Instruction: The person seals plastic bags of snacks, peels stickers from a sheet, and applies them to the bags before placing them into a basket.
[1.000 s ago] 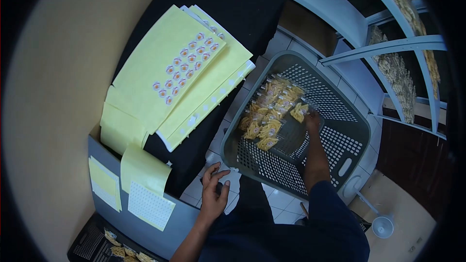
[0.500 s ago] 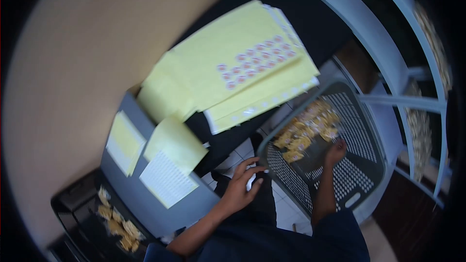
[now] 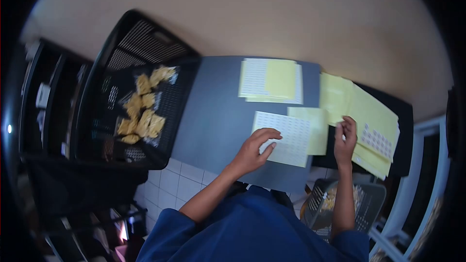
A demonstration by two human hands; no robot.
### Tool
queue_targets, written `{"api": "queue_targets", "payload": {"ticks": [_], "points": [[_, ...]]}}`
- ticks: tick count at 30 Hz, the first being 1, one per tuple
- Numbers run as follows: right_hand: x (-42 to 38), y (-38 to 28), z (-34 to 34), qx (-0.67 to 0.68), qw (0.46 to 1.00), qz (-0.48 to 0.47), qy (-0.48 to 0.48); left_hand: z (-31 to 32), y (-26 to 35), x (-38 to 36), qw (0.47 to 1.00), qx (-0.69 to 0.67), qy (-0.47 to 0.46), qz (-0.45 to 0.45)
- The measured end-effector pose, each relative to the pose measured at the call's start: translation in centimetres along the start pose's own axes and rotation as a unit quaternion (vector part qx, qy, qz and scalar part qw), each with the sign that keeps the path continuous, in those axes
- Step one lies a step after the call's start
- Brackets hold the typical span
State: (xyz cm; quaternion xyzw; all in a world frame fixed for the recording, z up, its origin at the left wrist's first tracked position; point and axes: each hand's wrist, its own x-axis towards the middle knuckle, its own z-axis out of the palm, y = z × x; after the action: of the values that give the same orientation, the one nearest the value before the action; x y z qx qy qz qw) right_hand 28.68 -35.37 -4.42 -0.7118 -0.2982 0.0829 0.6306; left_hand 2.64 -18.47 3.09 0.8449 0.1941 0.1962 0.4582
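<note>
My left hand [image 3: 253, 151] is over the lower left part of a white sticker sheet [image 3: 286, 153] printed with rows of small marks. Its thumb and fingers are apart, with nothing visible between them. My right hand [image 3: 345, 140] hovers by the right edge of a yellow backing sheet [image 3: 318, 116], its fingers loosely bent and apart. Beyond it lie large yellow sheets [image 3: 374, 111] bearing rows of round stickers. Farther back on the grey table [image 3: 213, 102] rests a stack of sticker sheets [image 3: 281, 81].
A black basket [image 3: 183, 51] on the left holds several clear bags of yellowish snacks [image 3: 141, 109]. At lower right, below my right forearm, a grey basket [image 3: 376, 196] holds more small packets [image 3: 335, 199]. Dark shelves [image 3: 53, 97] stand far left, a pale rack [image 3: 427, 150] on the right.
The view has swung left. My right hand has left the grey basket and come up beside the yellow sheets. My left hand has moved from near that basket's rim to the sticker sheet.
</note>
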Motion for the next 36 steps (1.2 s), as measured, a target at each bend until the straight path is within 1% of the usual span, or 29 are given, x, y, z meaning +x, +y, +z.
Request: {"api": "queue_targets", "payload": {"ticks": [1, 3, 5, 7, 9, 11, 13, 16, 19, 20, 23, 26, 29, 30, 32, 33, 35, 36], "points": [[1.2, -1.8, 3.2, -0.021, 0.997, 0.001, -0.07, -2.2, -1.1, -1.1, 0.999, 0.004, 0.025, -0.025], [2.7, -4.3, 10.2, -0.059, 0.981, -0.03, -0.181, -6.5, -3.7, -3.5, 0.995, 0.005, 0.069, -0.071], [2.8, -6.9, 17.9, -0.05, 0.963, -0.044, -0.26, -10.2, -6.7, -5.8, 0.99, 0.048, 0.096, -0.091], [2.9, -8.3, 26.4, -0.046, 0.941, -0.061, -0.33, -13.1, -10.3, -8.0, 0.983, 0.092, 0.117, -0.108], [2.4, -10.3, 34.7, -0.064, 0.919, -0.096, -0.377, -15.2, -13.0, -9.7, 0.984, 0.091, 0.102, -0.113], [2.2, -10.7, 43.2, -0.104, 0.891, -0.154, -0.415, -16.5, -15.2, -11.2, 0.988, 0.075, 0.085, -0.106], [2.0, -12.4, 50.3, -0.176, 0.863, -0.171, -0.442, -17.0, -17.0, -11.9, 0.993, 0.048, 0.068, -0.084], [1.7, -14.7, 58.6, -0.277, 0.859, -0.202, -0.38, -16.7, -18.4, -12.8, 0.997, 0.057, 0.051, -0.028], [1.7, -13.7, 63.8, -0.329, 0.855, -0.273, -0.294, -16.4, -18.7, -13.3, 0.997, 0.036, 0.058, -0.039], [1.7, -12.6, 64.9, -0.344, 0.848, -0.318, -0.25, -16.3, -18.8, -13.4, 0.997, 0.039, 0.058, -0.044], [2.2, -12.5, 64.6, -0.414, 0.798, -0.295, -0.322, -16.6, -18.8, -13.2, 0.996, 0.013, 0.071, -0.046], [1.9, -11.3, 63.3, -0.422, 0.761, -0.374, -0.321, -17.2, -18.9, -12.9, 0.996, -0.036, 0.071, -0.041], [1.9, -10.6, 60.4, -0.382, 0.78, -0.406, -0.285, -18.1, -18.8, -12.3, 0.996, -0.051, 0.046, -0.06], [2.1, -11.1, 59.0, -0.389, 0.775, -0.419, -0.271, -18.5, -18.6, -12.1, 0.991, -0.089, 0.066, -0.073], [2.5, -11.4, 56.4, -0.321, 0.825, -0.406, -0.229, -19.1, -18.0, -11.4, 0.976, -0.163, 0.104, -0.101], [2.6, -11.5, 54.9, -0.287, 0.847, -0.399, -0.206, -19.3, -17.7, -11.0, 0.975, -0.139, 0.15, -0.086], [3.1, -12.6, 50.5, -0.221, 0.863, -0.416, -0.182, -19.7, -16.9, -9.8, 0.964, -0.091, 0.244, -0.053], [3.1, -13.0, 47.9, -0.188, 0.87, -0.423, -0.17, -20.0, -16.4, -9.1, 0.961, -0.049, 0.269, -0.036]]}}
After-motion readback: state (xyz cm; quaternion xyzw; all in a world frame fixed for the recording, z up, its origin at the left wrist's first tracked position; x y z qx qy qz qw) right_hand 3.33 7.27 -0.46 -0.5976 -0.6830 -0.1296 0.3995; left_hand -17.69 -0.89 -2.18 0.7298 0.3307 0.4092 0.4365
